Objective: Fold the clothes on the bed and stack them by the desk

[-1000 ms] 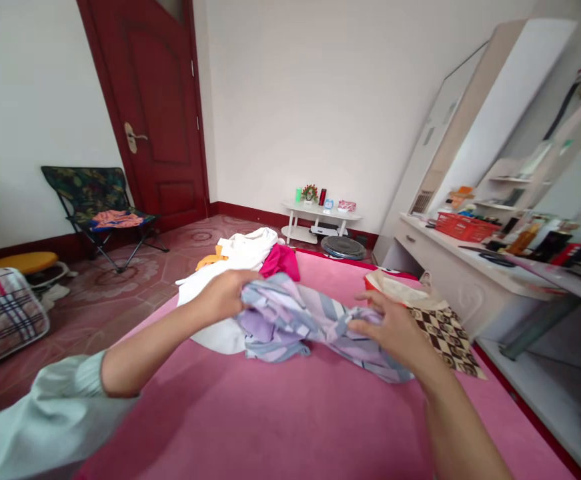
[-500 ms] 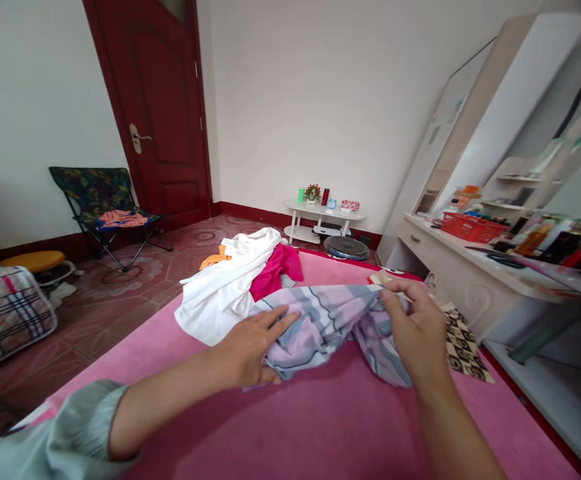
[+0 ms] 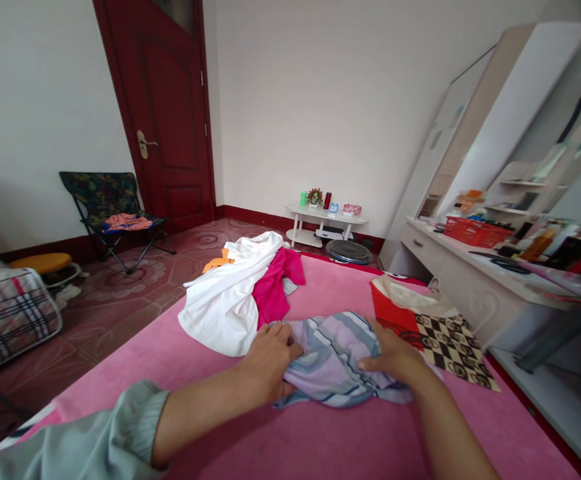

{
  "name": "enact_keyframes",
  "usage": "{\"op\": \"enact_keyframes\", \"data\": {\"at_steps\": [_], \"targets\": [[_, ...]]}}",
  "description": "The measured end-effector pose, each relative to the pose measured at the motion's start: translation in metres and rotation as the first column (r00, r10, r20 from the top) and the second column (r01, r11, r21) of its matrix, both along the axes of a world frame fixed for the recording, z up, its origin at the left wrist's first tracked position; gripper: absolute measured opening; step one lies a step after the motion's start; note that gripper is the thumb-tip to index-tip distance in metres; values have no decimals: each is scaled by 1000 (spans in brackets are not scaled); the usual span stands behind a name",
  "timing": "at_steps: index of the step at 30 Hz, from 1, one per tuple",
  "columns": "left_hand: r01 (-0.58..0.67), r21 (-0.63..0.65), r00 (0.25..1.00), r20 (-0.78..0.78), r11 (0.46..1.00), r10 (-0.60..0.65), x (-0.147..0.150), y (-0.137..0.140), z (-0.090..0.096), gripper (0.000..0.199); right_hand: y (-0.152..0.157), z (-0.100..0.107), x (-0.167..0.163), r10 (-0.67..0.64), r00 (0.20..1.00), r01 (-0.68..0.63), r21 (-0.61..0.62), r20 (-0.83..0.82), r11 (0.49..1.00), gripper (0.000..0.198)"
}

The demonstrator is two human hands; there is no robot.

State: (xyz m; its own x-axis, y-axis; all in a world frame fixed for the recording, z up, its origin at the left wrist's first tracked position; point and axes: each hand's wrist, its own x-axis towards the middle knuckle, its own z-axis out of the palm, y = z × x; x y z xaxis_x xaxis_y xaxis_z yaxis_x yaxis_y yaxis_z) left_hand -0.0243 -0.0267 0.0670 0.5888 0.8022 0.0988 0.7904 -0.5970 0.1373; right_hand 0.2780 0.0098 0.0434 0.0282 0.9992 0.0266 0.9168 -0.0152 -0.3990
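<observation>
A lilac and grey-blue striped garment lies bunched on the pink bedspread in front of me. At its left end, my left hand has its fingers curled and closed on the fabric. My right hand grips the opposite end, thumb on top of the cloth and some fingers hidden behind it. Just beyond my left hand is a heap with a white garment, a magenta garment and a bit of orange cloth.
To the right lies a red, cream and checkered flat bag or cloth. A dressing table with a red basket runs along the right side. A folding chair and a plaid bag stand at left.
The striped garment has been lowered from a raised, stretched position into a bundle on the bedspread. My right hand came down with it, uncovering the red part of the checkered item.
</observation>
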Motion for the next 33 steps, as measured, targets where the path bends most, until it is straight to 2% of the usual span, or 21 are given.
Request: {"op": "enact_keyframes", "data": {"at_steps": [2, 5, 7, 9, 12, 14, 15, 17, 18, 19, 20, 22, 23, 24, 25, 27, 28, 30, 31, 33], "targets": [[13, 24, 998, 67, 1000, -15, -2, -2, -8, 48, -4, 3, -8, 39, 999, -39, -9, 4, 999, 61], [77, -33, 990, 122, 997, -72, -7, -9, -24, 37, -7, 11, -19, 136, 982, -135, 13, -128, 991, 24], [161, -66, 975, 164, 985, -148, -13, -14, -30, 21, -8, 18, -28, 178, 946, -160, 85, -271, 983, 19], [203, -78, 953, 243, 976, -179, -24, -18, -26, 10, -7, 29, -41, 195, 889, -115, 209, -414, 971, 22], [107, -44, 912, 402, 993, -80, -51, -16, 5, 6, -1, 62, -70, 221, 840, 23, 439, -495, 898, 27], [-53, 44, 871, 491, 998, 24, -76, -8, 41, 10, 12, 95, -95, 245, 858, 84, 595, -452, 800, 29], [-162, 125, 848, 525, 979, 73, -88, -1, 60, 19, 22, 114, -109, 246, 873, 108, 660, -420, 743, 28], [-318, 307, 827, 552, 897, 104, -111, 15, 95, 45, 51, 149, -136, 275, 894, 115, 775, -353, 621, 28], [-371, 390, 832, 543, 843, 115, -120, 26, 109, 51, 68, 164, -150, 291, 905, 94, 811, -311, 577, 30], [-418, 461, 837, 530, 783, 135, -127, 37, 119, 53, 85, 173, -162, 298, 916, 56, 819, -270, 570, 34], [-458, 517, 842, 513, 723, 166, -133, 49, 124, 52, 101, 178, -173, 309, 922, 1, 801, -233, 599, 42], [-507, 572, 846, 474, 644, 244, -139, 73, 116, 47, 126, 169, -190, 334, 924, -94, 733, -189, 674, 61], [-507, 569, 852, 443, 648, 277, -141, 84, 104, 46, 133, 155, -196, 342, 922, -124, 697, -183, 706, 68], [-482, 543, 870, 393, 688, 299, -141, 94, 87, 46, 137, 137, -199, 351, 919, -150, 663, -179, 733, 70], [-439, 488, 893, 333, 755, 304, -140, 102, 67, 47, 136, 115, -201, 354, 918, -174, 624, -176, 762, 69], [-318, 298, 947, 152, 900, 285, -135, 112, 21, 56, 127, 66, -198, 373, 912, -257, 472, -169, 843, 65], [-294, 239, 956, 87, 925, 281, -132, 114, -1, 66, 118, 42, -194, 403, 902, -317, 395, -156, 862, 65], [-328, 249, 944, 66, 911, 322, -125, 112, -34, 77, 96, 1, -184, 474, 871, -422, 299, -127, 856, 68], [-347, 269, 937, 69, 898, 341, -122, 110, -44, 79, 83, -14, -178, 494, 862, -457, 250, -110, 854, 69], [-364, 298, 931, 73, 883, 359, -118, 106, -52, 78, 58, -32, -167, 480, 876, -470, 140, -51, 872, 67]]}}
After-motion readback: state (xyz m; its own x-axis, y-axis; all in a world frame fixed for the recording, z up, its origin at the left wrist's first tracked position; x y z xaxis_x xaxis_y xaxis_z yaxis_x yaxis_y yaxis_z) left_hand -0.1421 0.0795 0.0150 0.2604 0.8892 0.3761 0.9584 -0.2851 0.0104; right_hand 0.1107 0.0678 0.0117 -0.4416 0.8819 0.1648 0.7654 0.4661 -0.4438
